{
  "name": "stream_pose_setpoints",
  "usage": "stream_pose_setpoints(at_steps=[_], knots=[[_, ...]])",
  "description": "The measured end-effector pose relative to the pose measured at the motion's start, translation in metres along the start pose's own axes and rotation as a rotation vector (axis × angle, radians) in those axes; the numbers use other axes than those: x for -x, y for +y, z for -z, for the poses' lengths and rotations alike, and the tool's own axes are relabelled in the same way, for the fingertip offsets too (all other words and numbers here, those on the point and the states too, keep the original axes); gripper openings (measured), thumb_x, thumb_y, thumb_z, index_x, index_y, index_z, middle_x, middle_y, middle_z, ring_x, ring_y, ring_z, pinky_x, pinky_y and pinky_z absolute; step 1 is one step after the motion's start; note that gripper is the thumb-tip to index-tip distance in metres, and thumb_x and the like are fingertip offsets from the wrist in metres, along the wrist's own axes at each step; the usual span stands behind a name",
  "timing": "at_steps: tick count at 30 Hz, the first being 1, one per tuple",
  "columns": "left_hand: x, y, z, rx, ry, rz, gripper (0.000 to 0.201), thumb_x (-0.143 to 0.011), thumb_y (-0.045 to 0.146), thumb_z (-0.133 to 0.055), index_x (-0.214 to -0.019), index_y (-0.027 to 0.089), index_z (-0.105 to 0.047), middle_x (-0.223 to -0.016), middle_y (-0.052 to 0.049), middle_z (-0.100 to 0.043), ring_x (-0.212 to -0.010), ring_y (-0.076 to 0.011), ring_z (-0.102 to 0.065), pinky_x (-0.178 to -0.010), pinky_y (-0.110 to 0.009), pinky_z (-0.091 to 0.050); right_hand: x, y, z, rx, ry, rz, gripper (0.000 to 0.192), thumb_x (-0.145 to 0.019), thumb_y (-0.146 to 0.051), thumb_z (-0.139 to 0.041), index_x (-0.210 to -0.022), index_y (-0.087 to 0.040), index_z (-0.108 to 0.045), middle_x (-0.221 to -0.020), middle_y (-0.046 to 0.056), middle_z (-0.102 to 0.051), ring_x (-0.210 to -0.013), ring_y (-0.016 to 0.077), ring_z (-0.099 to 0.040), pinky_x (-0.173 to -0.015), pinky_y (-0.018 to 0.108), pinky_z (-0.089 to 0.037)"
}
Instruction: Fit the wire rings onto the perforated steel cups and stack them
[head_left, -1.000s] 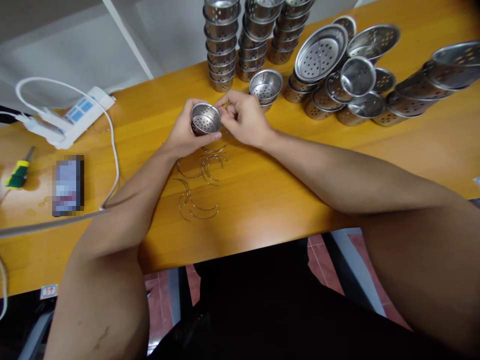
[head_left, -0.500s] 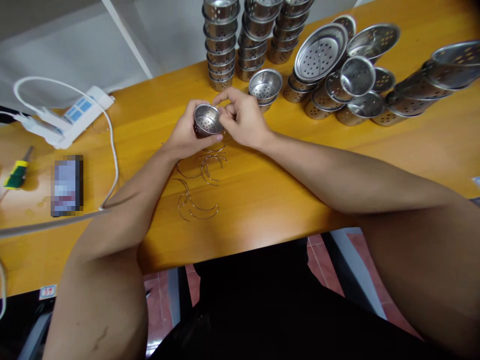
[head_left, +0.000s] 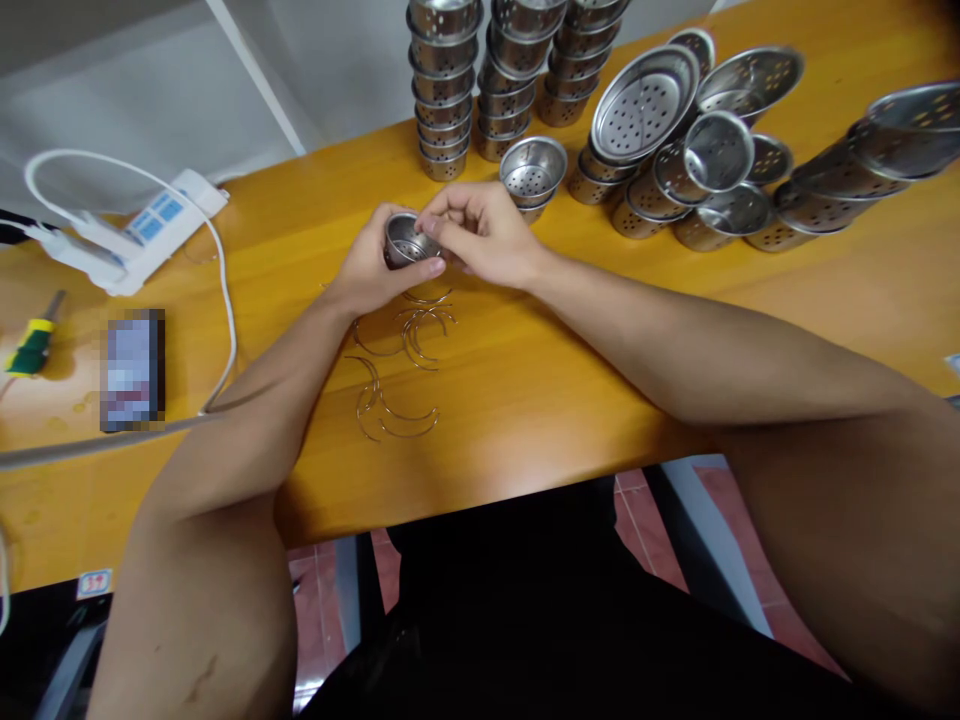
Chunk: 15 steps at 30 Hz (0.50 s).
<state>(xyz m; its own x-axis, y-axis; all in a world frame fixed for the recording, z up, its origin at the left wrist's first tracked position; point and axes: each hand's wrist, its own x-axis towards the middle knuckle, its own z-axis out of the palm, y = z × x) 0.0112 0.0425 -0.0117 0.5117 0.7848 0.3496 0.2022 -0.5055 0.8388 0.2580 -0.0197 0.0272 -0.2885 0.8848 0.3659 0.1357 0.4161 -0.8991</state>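
Observation:
A small perforated steel strainer cup (head_left: pixel 403 238) is tilted with its mouth up and toward me. My left hand (head_left: pixel 366 268) wraps round its left side, with the thumb along the near side. My right hand (head_left: pixel 484 238) is at the cup's right rim, thumb and index finger pinched together over the opening. Whatever lies between those fingertips is too small to make out. Below the hands, several thin curved wires (head_left: pixel 409 436) lie loose on the wooden table (head_left: pixel 510 420).
Tall stacks of perforated cups (head_left: pixel 444 90) stand at the back. Another short cup stack (head_left: pixel 532 175) is right behind my right hand, with more cups (head_left: pixel 705 155) farther right. On the left are a power strip (head_left: pixel 169 230), a phone (head_left: pixel 133 370) and a screwdriver (head_left: pixel 34 345).
My right hand has shifted slightly left, its fingertips moving from beside the rim to over the cup's opening. The cup has turned a little in my left hand.

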Motion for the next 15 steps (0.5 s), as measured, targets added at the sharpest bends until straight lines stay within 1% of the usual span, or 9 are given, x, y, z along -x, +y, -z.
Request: stream_pose_setpoints(at_steps=[2,5,7,9,11,15], knots=[[-0.001,-0.003,0.004,0.062,-0.023,-0.011,0.099,-0.068,0.100,-0.114,-0.126,0.028,-0.078,-0.122,-0.009,-0.082,-0.115,-0.0378,-0.083,-0.109,-0.059,-0.073,0.000,-0.005,0.007,-0.080,-0.095,-0.028,0.048,-0.111,-0.068,-0.098,-0.110,-0.027,-0.074,-0.080,-0.002,-0.069,-0.062,0.0158,-0.059,-0.056,0.030,-0.052],[-0.002,0.000,0.008,0.097,-0.055,0.007,0.096,-0.068,0.098,-0.115,-0.121,0.027,-0.078,-0.119,-0.009,-0.082,-0.110,-0.0351,-0.083,-0.105,-0.057,-0.074,-0.001,-0.009,0.015,-0.177,-0.205,-0.040,0.056,-0.101,-0.068,-0.110,-0.110,-0.026,-0.074,-0.087,-0.001,-0.077,-0.064,0.0138,-0.064,-0.055,0.028,-0.055],[-0.001,0.004,0.010,0.096,-0.076,0.043,0.091,-0.071,0.093,-0.117,-0.118,0.026,-0.077,-0.114,-0.009,-0.081,-0.107,-0.0342,-0.083,-0.102,-0.055,-0.074,-0.001,-0.007,0.018,-0.232,-0.271,-0.034,0.058,-0.100,-0.069,-0.110,-0.111,-0.025,-0.074,-0.091,-0.001,-0.081,-0.063,0.0124,-0.067,-0.054,0.025,-0.056],[0.000,0.008,0.010,0.094,-0.090,0.070,0.090,-0.070,0.091,-0.118,-0.114,0.026,-0.075,-0.109,-0.008,-0.080,-0.102,-0.0332,-0.082,-0.097,-0.053,-0.074,-0.002,-0.003,0.018,-0.282,-0.326,-0.018,0.063,-0.100,-0.074,-0.108,-0.112,-0.024,-0.072,-0.092,-0.002,-0.082,-0.061,0.0109,-0.068,-0.052,0.024,-0.055],[0.001,0.010,0.010,0.090,-0.098,0.087,0.092,-0.067,0.092,-0.119,-0.113,0.026,-0.074,-0.107,-0.008,-0.080,-0.100,-0.0325,-0.081,-0.095,-0.052,-0.073,-0.003,0.003,0.015,-0.315,-0.344,-0.001,0.067,-0.099,-0.079,-0.107,-0.109,-0.025,-0.069,-0.087,-0.004,-0.081,-0.056,0.0100,-0.066,-0.049,0.022,-0.053],[0.000,0.006,0.010,0.112,-0.146,0.060,0.102,-0.055,0.093,-0.122,-0.116,0.028,-0.073,-0.113,-0.008,-0.080,-0.104,-0.0336,-0.081,-0.096,-0.054,-0.072,-0.002,0.009,0.008,-0.283,-0.292,-0.021,0.068,-0.097,-0.078,-0.108,-0.102,-0.026,-0.064,-0.075,-0.007,-0.073,-0.052,0.0104,-0.062,-0.045,0.022,-0.048]])
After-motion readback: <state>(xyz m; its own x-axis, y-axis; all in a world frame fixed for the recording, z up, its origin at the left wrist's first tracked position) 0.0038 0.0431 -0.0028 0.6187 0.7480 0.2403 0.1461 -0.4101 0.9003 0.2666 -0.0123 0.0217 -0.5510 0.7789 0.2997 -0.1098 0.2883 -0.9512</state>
